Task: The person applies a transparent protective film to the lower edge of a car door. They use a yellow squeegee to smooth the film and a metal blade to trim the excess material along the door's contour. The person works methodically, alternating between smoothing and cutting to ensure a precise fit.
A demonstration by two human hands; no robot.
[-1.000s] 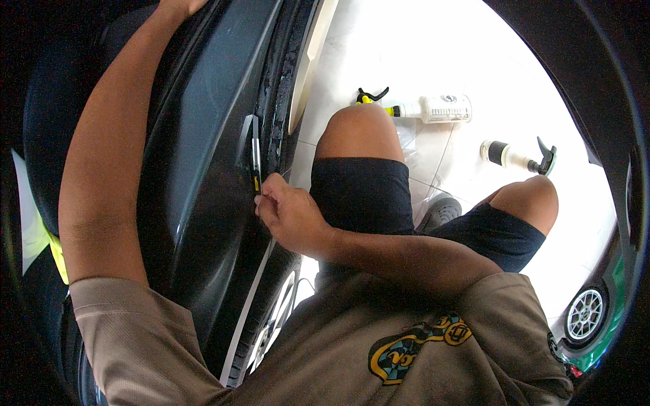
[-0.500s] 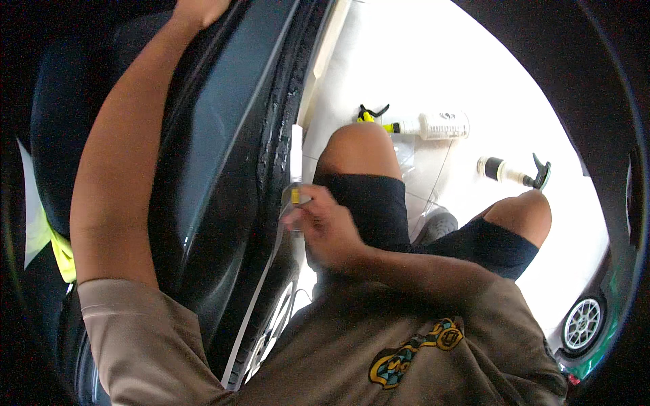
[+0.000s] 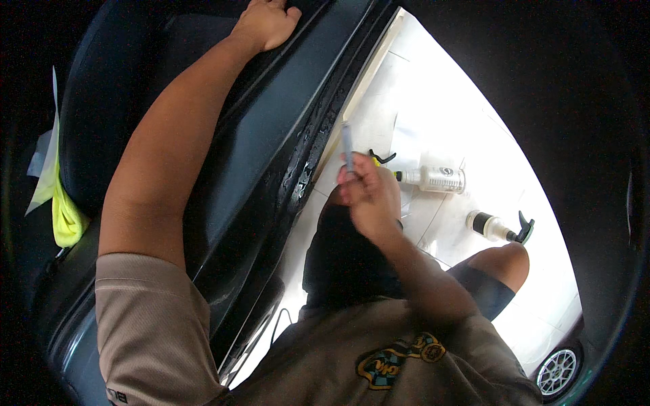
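My left hand [image 3: 266, 22] rests flat on the top edge of a dark car door panel [image 3: 257, 142], arm stretched out. Raised in front of my knee, my right hand [image 3: 369, 193] is shut on a thin grey stick-like tool [image 3: 348, 143] that points upward, its tip near the door's black rubber seal [image 3: 318, 145]. I sit or crouch beside the door, my knees over a white tiled floor [image 3: 433, 95].
Two spray bottles lie on the floor: a clear one with a yellow-black trigger [image 3: 433, 178] and a white one with a black trigger [image 3: 497, 227]. A yellow cloth [image 3: 64, 213] hangs at the left. A car wheel [image 3: 557, 371] shows at lower right.
My right hand came away from the door panel, where it held the tool against the trim, and lifted up and rightward with the tool. The left hand stays on the door's top edge.
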